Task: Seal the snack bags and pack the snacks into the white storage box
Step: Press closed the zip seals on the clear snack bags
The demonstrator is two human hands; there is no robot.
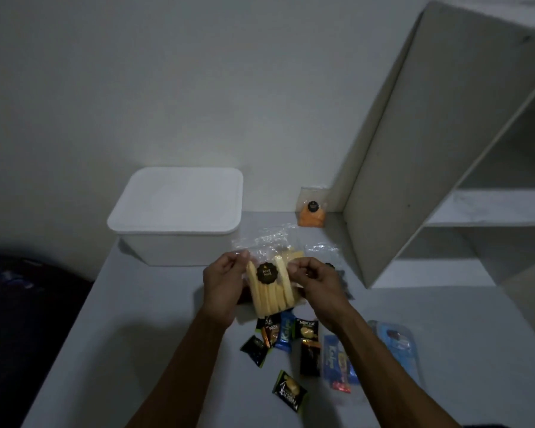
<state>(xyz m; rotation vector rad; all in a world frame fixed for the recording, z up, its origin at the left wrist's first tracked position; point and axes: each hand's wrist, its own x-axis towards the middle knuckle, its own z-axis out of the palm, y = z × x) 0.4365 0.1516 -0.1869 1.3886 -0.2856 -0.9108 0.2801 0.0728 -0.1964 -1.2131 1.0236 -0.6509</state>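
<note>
1. The step in hand looks like sealing: the left hand (221,288) and the right hand (317,290) lift a clear plastic bag of pale yellow snack sticks with a round black label (271,285) above the middle of the grey table (121,350).
2. Fingers: each hand pinches one upper corner of the bag between thumb and curled fingers, left hand on the left corner, right hand on the right.
3. Next, I judge, the fingers must press along the bag's mouth until it closes. Whether it is already closed cannot be told here.
4. The white rectangular plastic storage box (173,239) stands at the table's far edge against the wall, its lid on. Packing would need the lid taken off first.
5. A small clear bag of orange snack (312,211) leans at the far edge beside the white shelf unit (414,168).
6. Small wrapped snacks in black and blue packets (294,344) lie scattered toward the near edge, below the hands.
</note>
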